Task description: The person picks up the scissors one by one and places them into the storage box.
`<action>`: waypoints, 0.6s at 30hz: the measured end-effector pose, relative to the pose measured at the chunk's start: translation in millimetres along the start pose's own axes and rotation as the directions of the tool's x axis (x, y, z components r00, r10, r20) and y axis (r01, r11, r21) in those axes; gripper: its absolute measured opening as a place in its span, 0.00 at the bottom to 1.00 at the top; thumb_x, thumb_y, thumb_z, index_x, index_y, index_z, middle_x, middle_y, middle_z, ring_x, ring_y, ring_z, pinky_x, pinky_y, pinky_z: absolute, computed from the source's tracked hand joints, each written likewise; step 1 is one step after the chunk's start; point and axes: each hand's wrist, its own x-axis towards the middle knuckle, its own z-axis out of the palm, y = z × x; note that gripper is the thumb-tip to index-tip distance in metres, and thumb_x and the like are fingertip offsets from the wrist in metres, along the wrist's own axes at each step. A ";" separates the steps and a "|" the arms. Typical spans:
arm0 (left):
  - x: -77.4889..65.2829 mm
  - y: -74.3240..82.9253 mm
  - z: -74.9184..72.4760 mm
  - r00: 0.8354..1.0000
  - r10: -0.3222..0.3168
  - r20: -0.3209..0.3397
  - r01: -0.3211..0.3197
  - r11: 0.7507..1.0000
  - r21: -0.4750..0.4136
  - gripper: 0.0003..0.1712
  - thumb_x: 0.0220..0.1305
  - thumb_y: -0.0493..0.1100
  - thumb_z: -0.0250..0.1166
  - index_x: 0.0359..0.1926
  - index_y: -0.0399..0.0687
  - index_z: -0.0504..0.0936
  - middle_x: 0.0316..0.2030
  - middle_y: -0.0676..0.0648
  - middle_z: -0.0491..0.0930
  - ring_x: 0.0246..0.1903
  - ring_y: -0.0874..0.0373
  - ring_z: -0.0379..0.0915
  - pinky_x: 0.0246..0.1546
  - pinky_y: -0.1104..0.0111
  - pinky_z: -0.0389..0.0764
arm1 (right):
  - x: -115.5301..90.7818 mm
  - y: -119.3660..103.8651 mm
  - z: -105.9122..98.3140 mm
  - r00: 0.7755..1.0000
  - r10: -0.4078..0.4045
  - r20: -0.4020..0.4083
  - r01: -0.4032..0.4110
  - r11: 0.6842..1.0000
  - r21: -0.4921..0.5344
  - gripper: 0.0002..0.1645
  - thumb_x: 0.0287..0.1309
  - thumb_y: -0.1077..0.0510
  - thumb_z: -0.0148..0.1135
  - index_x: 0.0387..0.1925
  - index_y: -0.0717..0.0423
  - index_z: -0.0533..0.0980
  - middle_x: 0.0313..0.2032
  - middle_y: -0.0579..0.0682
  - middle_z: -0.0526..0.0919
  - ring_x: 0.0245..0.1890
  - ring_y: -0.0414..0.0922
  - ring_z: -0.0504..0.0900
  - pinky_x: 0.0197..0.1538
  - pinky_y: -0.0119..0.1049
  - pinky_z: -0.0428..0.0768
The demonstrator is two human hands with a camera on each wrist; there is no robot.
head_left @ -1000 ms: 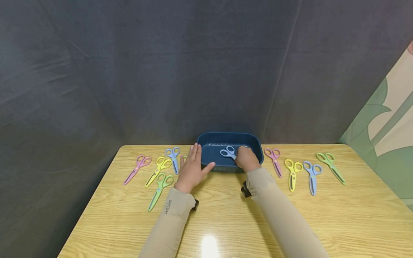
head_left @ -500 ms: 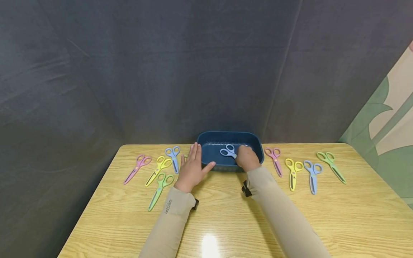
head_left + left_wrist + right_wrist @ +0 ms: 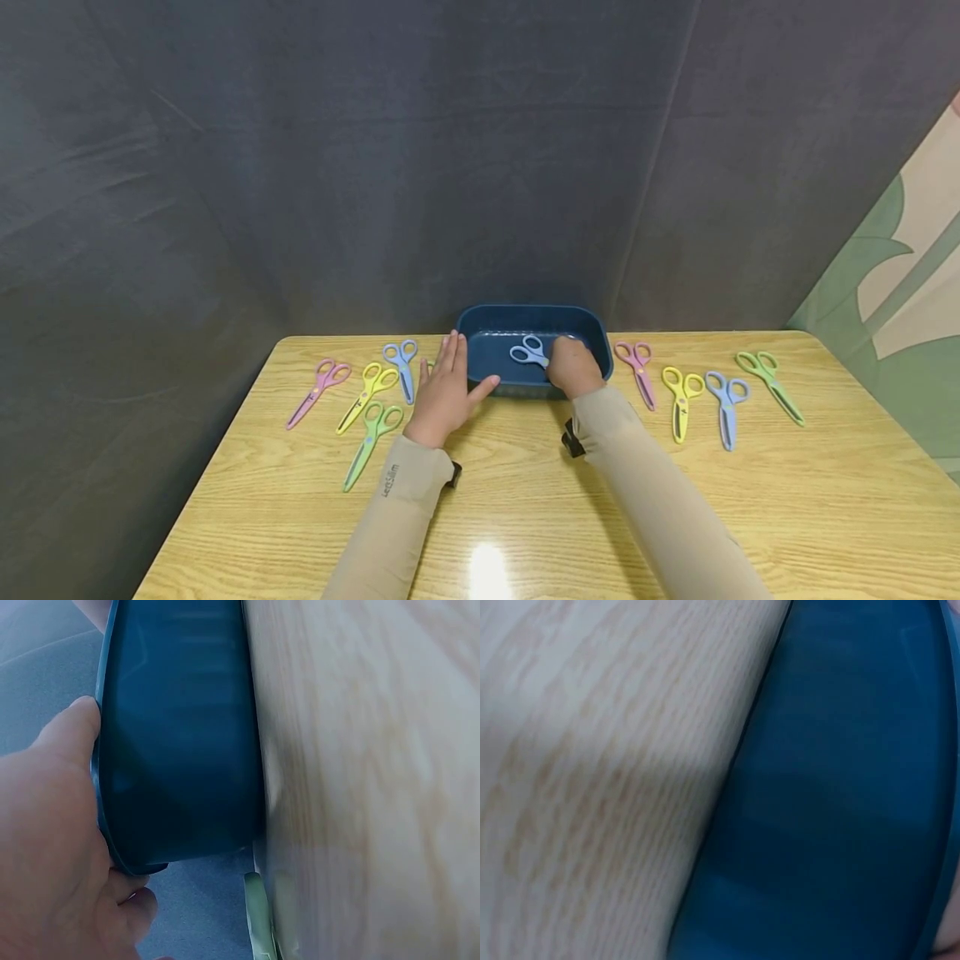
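A dark blue plastic bin [image 3: 487, 358] stands at the table's back edge. My left hand [image 3: 444, 392] lies along its left end, fingers straight and thumb spread at the front rim. In the left wrist view the thumb touches the rim, above the bin's side wall [image 3: 180, 735]. My right hand [image 3: 576, 367] reaches into the bin's right half with curled fingers, gripping light blue scissors [image 3: 539, 360]. Both finger loops stick out to the left of that hand, which covers the blades. The right wrist view mostly shows the bin's outer wall [image 3: 832, 787].
On the left of the wooden table [image 3: 510, 483] lie pink [image 3: 318, 392], yellow [image 3: 367, 398], blue [image 3: 406, 377] and green scissors [image 3: 371, 437]. Right of the bin are pink [image 3: 642, 379], yellow [image 3: 681, 408], blue [image 3: 727, 408] and green scissors [image 3: 776, 387]. A grey curtain [image 3: 450, 167] hangs behind.
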 end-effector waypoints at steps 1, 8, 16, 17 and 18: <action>0.1 0.0 0.1 1.000 0.000 0.000 0.000 1.000 0.002 0.54 0.72 0.70 0.53 0.80 0.37 0.47 0.80 0.38 0.43 0.79 0.45 0.38 0.73 0.38 0.46 | 0.1 -0.1 0.2 1.000 0.000 0.000 0.000 1.000 0.000 0.07 0.60 0.65 0.60 0.27 0.63 0.80 0.40 0.66 0.84 0.41 0.59 0.84 0.44 0.54 0.80; 0.7 -0.5 0.1 1.000 -0.002 0.001 0.002 1.000 0.010 0.55 0.72 0.70 0.52 0.80 0.37 0.46 0.80 0.38 0.43 0.79 0.46 0.37 0.73 0.39 0.45 | 0.6 -0.7 0.8 1.000 0.000 0.007 0.001 1.000 -0.004 0.07 0.60 0.66 0.60 0.28 0.63 0.80 0.40 0.65 0.84 0.39 0.58 0.83 0.44 0.53 0.80; 0.4 -0.9 0.5 1.000 0.002 -0.001 -0.002 1.000 0.009 0.55 0.72 0.70 0.53 0.80 0.37 0.46 0.80 0.38 0.43 0.79 0.46 0.37 0.73 0.38 0.45 | -0.9 -2.0 -0.5 1.000 0.005 0.016 -0.005 1.000 0.000 0.07 0.61 0.65 0.60 0.29 0.64 0.80 0.40 0.65 0.84 0.39 0.58 0.83 0.44 0.53 0.80; 0.2 -0.7 0.3 1.000 0.003 -0.002 -0.003 1.000 0.007 0.55 0.72 0.70 0.53 0.80 0.37 0.46 0.80 0.38 0.43 0.79 0.45 0.37 0.73 0.38 0.45 | -0.9 -2.0 -0.8 1.000 0.004 0.018 -0.004 1.000 0.000 0.07 0.60 0.65 0.60 0.29 0.64 0.81 0.41 0.65 0.84 0.40 0.58 0.83 0.45 0.53 0.81; 0.1 -0.6 0.2 1.000 0.005 -0.004 -0.005 1.000 0.006 0.55 0.72 0.70 0.53 0.80 0.37 0.46 0.80 0.38 0.43 0.79 0.45 0.37 0.73 0.38 0.45 | -0.9 -2.1 -1.0 1.000 0.006 0.018 -0.006 1.000 0.001 0.06 0.60 0.65 0.61 0.29 0.63 0.81 0.41 0.65 0.84 0.41 0.58 0.83 0.45 0.53 0.81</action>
